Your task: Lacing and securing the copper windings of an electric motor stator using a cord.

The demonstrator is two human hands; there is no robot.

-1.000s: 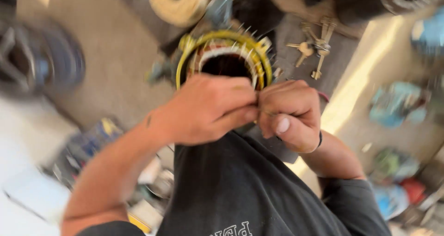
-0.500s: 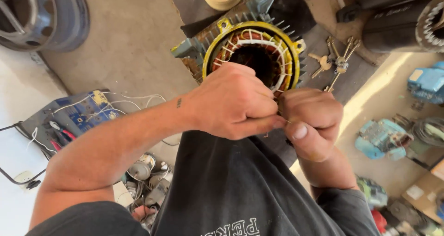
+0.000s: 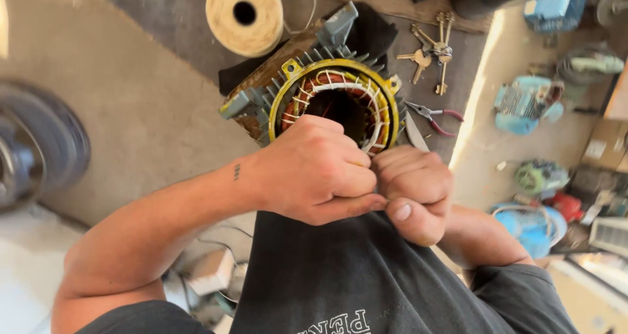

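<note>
Stator [image 3: 337, 102] now lower in view, both fisted hands, left hand [image 3: 317, 170] and right hand [image 3: 413, 189], touching at its near rim.

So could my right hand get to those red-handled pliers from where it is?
Probably yes. The pliers lie in the open beside the motor stator, just beyond the right hand, with nothing between them. That hand is clenched against the left hand, though.
</note>
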